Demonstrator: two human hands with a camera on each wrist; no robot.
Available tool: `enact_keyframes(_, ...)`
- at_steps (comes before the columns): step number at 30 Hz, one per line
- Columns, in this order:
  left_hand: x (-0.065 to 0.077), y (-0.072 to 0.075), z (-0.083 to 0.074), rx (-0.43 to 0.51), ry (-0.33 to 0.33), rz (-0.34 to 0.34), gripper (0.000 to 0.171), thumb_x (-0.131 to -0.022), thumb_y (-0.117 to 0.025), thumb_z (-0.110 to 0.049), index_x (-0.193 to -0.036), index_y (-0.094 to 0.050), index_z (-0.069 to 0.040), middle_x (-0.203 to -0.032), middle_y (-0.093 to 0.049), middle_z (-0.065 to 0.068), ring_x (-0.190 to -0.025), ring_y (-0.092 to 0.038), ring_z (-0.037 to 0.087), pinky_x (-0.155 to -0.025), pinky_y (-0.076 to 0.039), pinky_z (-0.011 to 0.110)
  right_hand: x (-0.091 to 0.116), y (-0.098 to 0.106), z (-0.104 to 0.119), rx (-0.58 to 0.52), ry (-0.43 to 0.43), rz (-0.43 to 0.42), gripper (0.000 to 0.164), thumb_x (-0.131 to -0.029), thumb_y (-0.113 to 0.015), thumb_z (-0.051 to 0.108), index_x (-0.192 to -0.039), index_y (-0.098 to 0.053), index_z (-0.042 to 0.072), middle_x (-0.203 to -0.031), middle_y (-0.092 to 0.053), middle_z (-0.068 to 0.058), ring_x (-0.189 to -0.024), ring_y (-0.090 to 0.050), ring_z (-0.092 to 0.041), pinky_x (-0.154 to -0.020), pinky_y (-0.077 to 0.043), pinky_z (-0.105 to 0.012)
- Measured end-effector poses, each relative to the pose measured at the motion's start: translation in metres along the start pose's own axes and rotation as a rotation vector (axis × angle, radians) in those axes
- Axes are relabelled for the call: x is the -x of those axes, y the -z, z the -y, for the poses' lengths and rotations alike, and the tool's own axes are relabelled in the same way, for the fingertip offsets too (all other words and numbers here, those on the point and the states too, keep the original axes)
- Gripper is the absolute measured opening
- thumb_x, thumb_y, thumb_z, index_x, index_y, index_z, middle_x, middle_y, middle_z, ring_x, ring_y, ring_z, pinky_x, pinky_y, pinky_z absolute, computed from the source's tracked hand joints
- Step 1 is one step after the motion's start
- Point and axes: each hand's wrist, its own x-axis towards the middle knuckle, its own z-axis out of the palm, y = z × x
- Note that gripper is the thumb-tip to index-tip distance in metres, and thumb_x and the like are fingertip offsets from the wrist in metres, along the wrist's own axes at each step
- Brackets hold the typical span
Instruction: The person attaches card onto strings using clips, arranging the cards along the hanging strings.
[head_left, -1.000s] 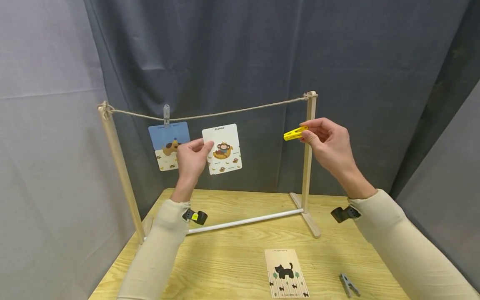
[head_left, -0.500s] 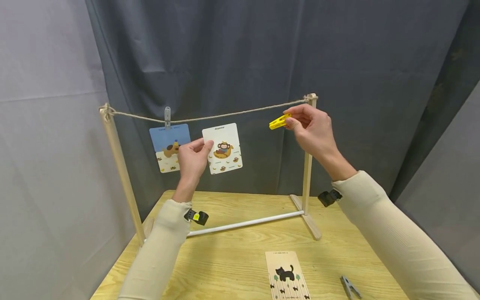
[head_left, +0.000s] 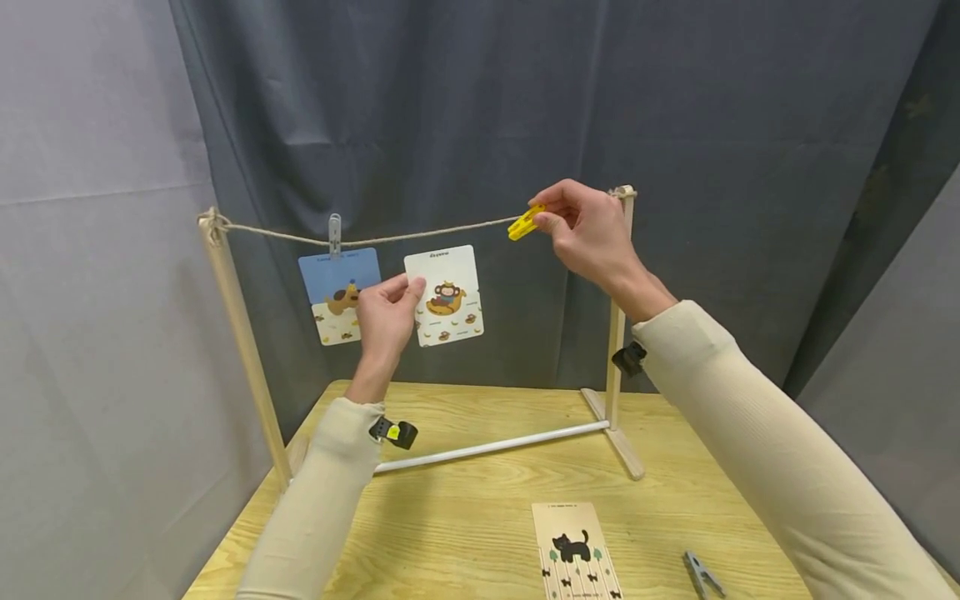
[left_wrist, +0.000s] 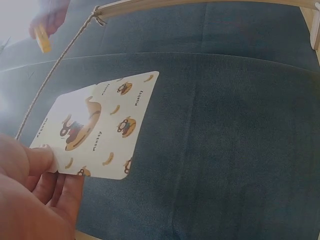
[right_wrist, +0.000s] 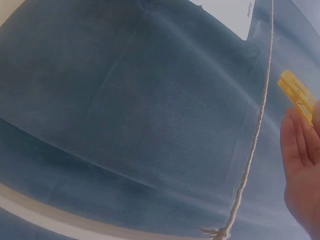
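Hanging looked like the step in hand; my left hand point(head_left: 386, 317) pinched the white rectangular monkey card point(head_left: 447, 297) by its edge, below the beige twisted rope point(head_left: 435, 232) in the head view; my right hand point(head_left: 592, 233) pinched the yellow plastic clothespin point(head_left: 526, 223); next, seemingly, card had to meet rope for clipping; since a second earlier, the clothespin had come leftward and up, the card barely shifting.

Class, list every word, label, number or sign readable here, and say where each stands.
"monkey": on the white rectangular monkey card, printed more than once.
Too small to read: print atop the blue-and-white dog card.
Too small to read: print at both ends of the beige black-cat card.
No brand or number is legible.
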Motion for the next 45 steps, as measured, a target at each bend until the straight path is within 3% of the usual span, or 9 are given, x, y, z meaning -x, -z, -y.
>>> enact_keyframes(7,0.0,-0.002,0.001,0.005,0.013,0.002,0.028,-0.094,-0.079,-0.025,-0.112,-0.08,-0.003,-0.101,-0.079,0.015,-0.083,-0.072,0.012,-0.065,-0.052,0.019,-0.011,-0.006,0.009,0.001,0.009,0.025,0.011,-0.097,-0.071,0.007,-0.106,-0.075,0.01,-0.101,-0.076,0.0,-0.076,-0.068,-0.012,-0.065,-0.051,-0.024)
enact_keyframes(13,0.002,0.0,0.0,0.004,0.007,0.008,0.03,-0.094,-0.079,-0.026,-0.114,-0.079,-0.003,-0.105,-0.078,0.015,-0.092,-0.074,0.018,-0.07,-0.053,0.021,-0.02,-0.014,0.018,0.004,0.049,0.014,0.007,-0.097,-0.071,0.006,-0.099,-0.077,0.011,-0.099,-0.077,-0.001,-0.075,-0.067,-0.009,-0.066,-0.052,-0.024)
enact_keyframes(20,0.002,0.004,-0.001,0.0,0.024,0.001,0.031,-0.094,-0.079,-0.025,-0.115,-0.078,-0.002,-0.107,-0.078,0.016,-0.098,-0.075,0.022,-0.071,-0.054,0.019,-0.033,-0.028,0.028,0.012,0.032,0.009,0.009,-0.097,-0.071,0.006,-0.092,-0.078,0.011,-0.094,-0.078,-0.001,-0.071,-0.066,-0.01,-0.063,-0.051,-0.024)
enact_keyframes(30,-0.002,0.004,0.002,0.028,-0.012,0.002,0.029,-0.095,-0.079,-0.023,-0.114,-0.079,-0.001,-0.101,-0.078,0.018,-0.087,-0.075,0.019,-0.067,-0.054,0.018,-0.045,-0.049,0.044,0.011,0.024,0.04,0.011,-0.097,-0.073,0.008,-0.092,-0.082,0.012,-0.087,-0.077,0.001,-0.068,-0.065,-0.009,-0.062,-0.051,-0.025)
enact_keyframes(45,-0.001,0.002,0.003,0.014,-0.002,0.025,0.033,-0.096,-0.078,-0.026,-0.116,-0.078,-0.001,-0.11,-0.077,0.017,-0.101,-0.075,0.024,-0.078,-0.056,0.023,-0.055,-0.073,0.054,0.056,0.074,0.109,0.018,-0.097,-0.069,0.002,-0.095,-0.083,0.013,-0.096,-0.079,0.0,-0.084,-0.071,-0.011,-0.074,-0.056,-0.024)
